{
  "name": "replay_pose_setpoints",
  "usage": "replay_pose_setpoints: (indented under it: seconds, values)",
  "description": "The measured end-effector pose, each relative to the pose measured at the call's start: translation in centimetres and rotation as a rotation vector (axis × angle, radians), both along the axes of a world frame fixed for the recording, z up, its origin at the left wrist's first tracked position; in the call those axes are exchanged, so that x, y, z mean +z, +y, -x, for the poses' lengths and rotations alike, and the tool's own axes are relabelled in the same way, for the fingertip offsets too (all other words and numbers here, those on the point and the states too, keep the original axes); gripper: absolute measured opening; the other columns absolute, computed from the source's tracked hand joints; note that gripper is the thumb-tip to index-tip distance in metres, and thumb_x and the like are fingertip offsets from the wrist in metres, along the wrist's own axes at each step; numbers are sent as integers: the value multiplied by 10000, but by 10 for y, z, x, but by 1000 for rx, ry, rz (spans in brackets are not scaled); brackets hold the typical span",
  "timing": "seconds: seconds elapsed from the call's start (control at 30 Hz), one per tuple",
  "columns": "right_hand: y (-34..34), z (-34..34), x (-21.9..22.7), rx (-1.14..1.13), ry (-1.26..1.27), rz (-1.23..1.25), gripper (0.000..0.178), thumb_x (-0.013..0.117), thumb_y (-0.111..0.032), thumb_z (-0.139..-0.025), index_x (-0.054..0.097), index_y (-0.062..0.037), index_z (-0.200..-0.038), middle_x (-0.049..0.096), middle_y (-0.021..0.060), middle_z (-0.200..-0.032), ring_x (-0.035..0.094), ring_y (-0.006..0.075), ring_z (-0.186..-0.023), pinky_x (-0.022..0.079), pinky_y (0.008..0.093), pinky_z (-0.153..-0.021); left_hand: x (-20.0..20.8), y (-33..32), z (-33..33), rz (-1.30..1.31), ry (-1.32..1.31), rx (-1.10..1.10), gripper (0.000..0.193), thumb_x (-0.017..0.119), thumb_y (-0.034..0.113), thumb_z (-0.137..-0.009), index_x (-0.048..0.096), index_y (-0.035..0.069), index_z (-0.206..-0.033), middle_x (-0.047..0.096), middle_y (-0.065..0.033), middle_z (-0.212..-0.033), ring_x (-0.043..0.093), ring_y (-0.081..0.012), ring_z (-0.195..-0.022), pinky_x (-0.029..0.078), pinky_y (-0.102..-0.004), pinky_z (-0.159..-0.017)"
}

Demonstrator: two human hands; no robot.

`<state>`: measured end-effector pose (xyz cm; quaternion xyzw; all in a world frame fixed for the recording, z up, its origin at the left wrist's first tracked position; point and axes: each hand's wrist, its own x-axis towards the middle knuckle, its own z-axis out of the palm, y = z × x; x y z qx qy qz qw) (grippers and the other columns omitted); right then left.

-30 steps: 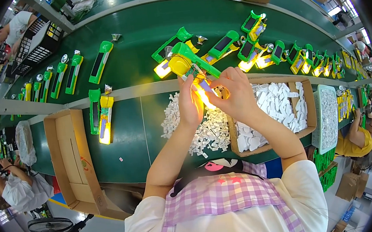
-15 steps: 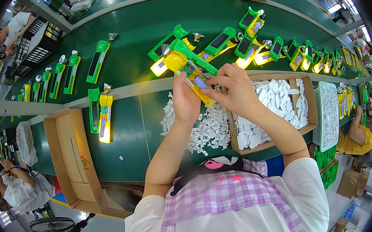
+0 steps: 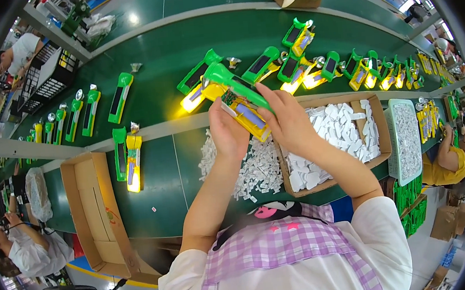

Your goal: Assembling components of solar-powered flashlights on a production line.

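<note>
Over the bench's near rail I hold an opened flashlight between both hands. Its yellow half carries a purple-blue battery and a small green circuit board. My left hand is closed around the lower left side of this half. The flashlight's green half slants just above it, touching or nearly touching at the head end, with a gap along the body. My right hand grips the right end of both halves, thumb low and fingers on top. Its fingertips are partly hidden. Below lies a pile of small white plastic pieces.
A carton of larger white pieces stands right, beside a pale green basket. A near-empty carton is at left. More flashlights, several lit, line the green bench; an opened one lies left. Other people work at both sides.
The green half has swung down closer over the yellow half. My right fingers have shifted from the battery area to the right end of the halves. The whole view has tilted slightly.
</note>
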<state>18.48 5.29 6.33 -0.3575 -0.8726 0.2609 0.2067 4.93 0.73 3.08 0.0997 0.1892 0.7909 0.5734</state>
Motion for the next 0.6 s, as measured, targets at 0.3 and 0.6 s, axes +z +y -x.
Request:
replay_pose_setpoints:
  seconds: [0.3,0.6]
  values:
    - [-33,-39,36,0,-15,-25,695,631,-230,-861,280,-89,-1444,478,231,-1167,528,394,-1036,486,440,-820,41,-12,-29,-135,188,-125,464,333,431,-985,424,93,-1289,520,-83,-1247,460,-240,-1210,358,-409,-1033]
    - [18,-52,365,-545,324,-1073,608,538,-394,-852,416,-88,-1362,499,268,-1292,550,392,-1114,442,442,-910,54,-32,-11,-160,872,-186,464,445,263,-993,363,39,-1391,398,-78,-1386,423,-202,-1262,383,-370,-1012]
